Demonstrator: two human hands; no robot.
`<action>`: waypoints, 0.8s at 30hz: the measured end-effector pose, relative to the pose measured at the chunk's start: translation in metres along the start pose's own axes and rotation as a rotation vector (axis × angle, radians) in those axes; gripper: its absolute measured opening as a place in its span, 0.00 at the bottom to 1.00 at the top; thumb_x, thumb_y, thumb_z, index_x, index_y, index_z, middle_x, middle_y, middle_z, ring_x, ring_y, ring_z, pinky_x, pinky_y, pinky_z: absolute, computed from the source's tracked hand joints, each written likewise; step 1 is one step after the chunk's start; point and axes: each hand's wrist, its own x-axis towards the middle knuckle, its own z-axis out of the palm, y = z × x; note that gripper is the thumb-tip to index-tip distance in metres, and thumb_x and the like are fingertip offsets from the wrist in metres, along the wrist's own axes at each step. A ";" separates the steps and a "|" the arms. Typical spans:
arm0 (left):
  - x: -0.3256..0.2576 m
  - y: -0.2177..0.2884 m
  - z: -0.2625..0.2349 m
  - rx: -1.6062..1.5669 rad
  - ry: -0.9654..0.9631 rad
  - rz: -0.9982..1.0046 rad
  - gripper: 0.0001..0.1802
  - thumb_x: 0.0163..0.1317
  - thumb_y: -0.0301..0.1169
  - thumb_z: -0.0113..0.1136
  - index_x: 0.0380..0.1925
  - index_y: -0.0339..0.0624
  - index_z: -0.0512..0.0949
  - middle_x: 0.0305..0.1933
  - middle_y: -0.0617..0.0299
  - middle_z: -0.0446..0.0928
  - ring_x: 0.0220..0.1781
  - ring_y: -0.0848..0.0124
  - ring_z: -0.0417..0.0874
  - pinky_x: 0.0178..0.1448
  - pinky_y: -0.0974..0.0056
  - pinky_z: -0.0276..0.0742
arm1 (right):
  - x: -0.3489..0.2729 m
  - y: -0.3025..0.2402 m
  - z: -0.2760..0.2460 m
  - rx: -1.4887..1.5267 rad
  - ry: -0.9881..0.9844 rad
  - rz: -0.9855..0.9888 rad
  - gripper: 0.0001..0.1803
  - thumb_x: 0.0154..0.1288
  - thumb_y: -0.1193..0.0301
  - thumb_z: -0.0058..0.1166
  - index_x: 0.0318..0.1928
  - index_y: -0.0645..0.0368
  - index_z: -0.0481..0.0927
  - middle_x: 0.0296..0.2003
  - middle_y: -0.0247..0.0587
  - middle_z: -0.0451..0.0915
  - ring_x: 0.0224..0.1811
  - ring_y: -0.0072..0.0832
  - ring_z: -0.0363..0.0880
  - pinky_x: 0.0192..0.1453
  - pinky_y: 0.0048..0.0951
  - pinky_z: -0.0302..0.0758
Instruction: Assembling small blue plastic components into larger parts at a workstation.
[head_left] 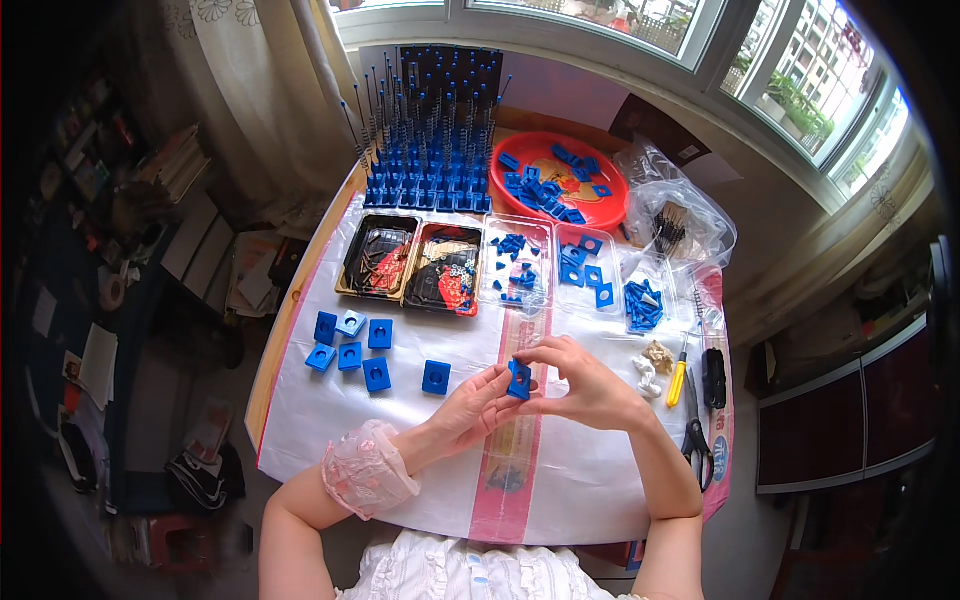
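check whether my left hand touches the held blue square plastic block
Touching. The head view shows the left hand with its fingers against the left side of the held blue block.

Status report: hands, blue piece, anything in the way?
Left hand, right hand: both gripping blue piece. Piece held above white table cover. Nothing seen blocking either hand.

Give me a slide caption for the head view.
Left hand and right hand holding one blue block above a white sheet.

A gathered white top (455, 565) is worn with a pink left-arm cuff (370, 472) (puffy, faintly patterned).
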 end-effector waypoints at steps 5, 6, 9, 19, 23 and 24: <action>0.002 -0.003 -0.004 0.066 -0.011 -0.015 0.23 0.73 0.40 0.55 0.61 0.38 0.66 0.58 0.52 0.76 0.59 0.67 0.81 0.65 0.64 0.79 | 0.002 -0.011 0.004 -0.080 -0.060 0.119 0.26 0.50 0.70 0.67 0.51 0.63 0.79 0.45 0.45 0.78 0.52 0.41 0.74 0.60 0.39 0.72; 0.001 -0.003 -0.003 0.075 -0.020 -0.014 0.24 0.73 0.41 0.55 0.61 0.38 0.67 0.58 0.52 0.77 0.59 0.67 0.81 0.65 0.64 0.79 | 0.003 -0.013 0.003 -0.074 -0.074 0.135 0.25 0.49 0.70 0.67 0.51 0.63 0.79 0.45 0.45 0.78 0.52 0.42 0.74 0.60 0.39 0.72; 0.002 -0.004 -0.004 0.076 -0.070 -0.049 0.24 0.73 0.42 0.54 0.60 0.37 0.69 0.58 0.52 0.77 0.59 0.67 0.82 0.67 0.63 0.78 | 0.002 -0.012 0.001 -0.049 -0.085 0.092 0.25 0.49 0.73 0.68 0.52 0.60 0.80 0.46 0.41 0.79 0.50 0.38 0.75 0.58 0.37 0.73; -0.001 -0.003 0.001 0.047 -0.027 -0.056 0.24 0.72 0.44 0.56 0.57 0.35 0.72 0.58 0.53 0.78 0.61 0.64 0.81 0.68 0.63 0.77 | 0.008 0.016 -0.042 -0.067 0.195 0.296 0.19 0.53 0.72 0.71 0.46 0.60 0.84 0.41 0.39 0.82 0.48 0.37 0.78 0.56 0.35 0.73; -0.001 0.001 0.007 0.042 -0.021 -0.078 0.23 0.72 0.40 0.57 0.58 0.34 0.71 0.58 0.50 0.78 0.62 0.61 0.80 0.61 0.67 0.83 | 0.019 0.075 -0.058 -0.599 0.354 0.276 0.12 0.51 0.78 0.66 0.39 0.61 0.84 0.40 0.45 0.81 0.51 0.40 0.77 0.50 0.39 0.77; 0.000 0.002 0.010 0.027 -0.027 -0.080 0.23 0.72 0.39 0.57 0.58 0.33 0.71 0.58 0.50 0.78 0.62 0.60 0.80 0.60 0.68 0.84 | 0.024 0.083 -0.060 -0.670 0.319 0.269 0.11 0.51 0.79 0.65 0.38 0.62 0.84 0.40 0.45 0.81 0.51 0.41 0.77 0.51 0.40 0.78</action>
